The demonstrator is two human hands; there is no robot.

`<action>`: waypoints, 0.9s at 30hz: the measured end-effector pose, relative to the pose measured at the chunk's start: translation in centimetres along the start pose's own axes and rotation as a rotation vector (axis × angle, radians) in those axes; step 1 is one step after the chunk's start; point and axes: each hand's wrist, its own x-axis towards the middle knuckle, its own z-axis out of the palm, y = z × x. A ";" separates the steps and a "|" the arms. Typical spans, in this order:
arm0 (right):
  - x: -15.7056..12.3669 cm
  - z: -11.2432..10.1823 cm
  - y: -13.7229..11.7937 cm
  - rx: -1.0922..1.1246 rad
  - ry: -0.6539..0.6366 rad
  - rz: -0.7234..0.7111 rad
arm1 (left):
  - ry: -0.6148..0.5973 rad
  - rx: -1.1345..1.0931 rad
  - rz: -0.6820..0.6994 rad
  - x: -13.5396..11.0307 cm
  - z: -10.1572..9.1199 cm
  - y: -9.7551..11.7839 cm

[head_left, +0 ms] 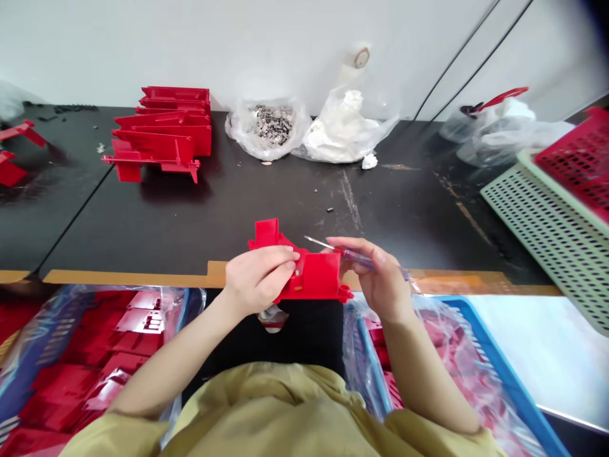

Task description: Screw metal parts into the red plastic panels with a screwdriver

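Observation:
My left hand (261,276) grips a red plastic part (321,275) over the front edge of the bench, thumb and fingers pressed on its middle. The part has a flat tab standing up at its far left and a curved panel on the right. In my right hand (383,276) is a screwdriver (356,256) with a translucent purplish handle, its thin metal shaft pointing left above the part. The tip seems apart from the red plastic. My right fingers are closed around the handle, close to the part's right end.
Stacked red parts (164,136) stand at the back left. Behind are a bag of small metal pieces (273,127) and a bag of white material (337,130). Blue crates (178,317) with red parts flank my lap. A pale green basket (547,222) leans at right.

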 end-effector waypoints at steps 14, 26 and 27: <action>1.2 -1.5 2.1 0.064 -0.191 0.088 | -0.571 0.121 -0.224 -3.6 -1.9 -0.2; 2.0 -1.4 2.4 -0.558 -0.295 -0.115 | -0.944 -0.070 -0.378 -3.5 -4.1 -0.6; 2.3 -1.4 2.3 -0.583 -0.298 -0.139 | -0.949 -0.093 -0.390 -3.5 -4.2 -0.7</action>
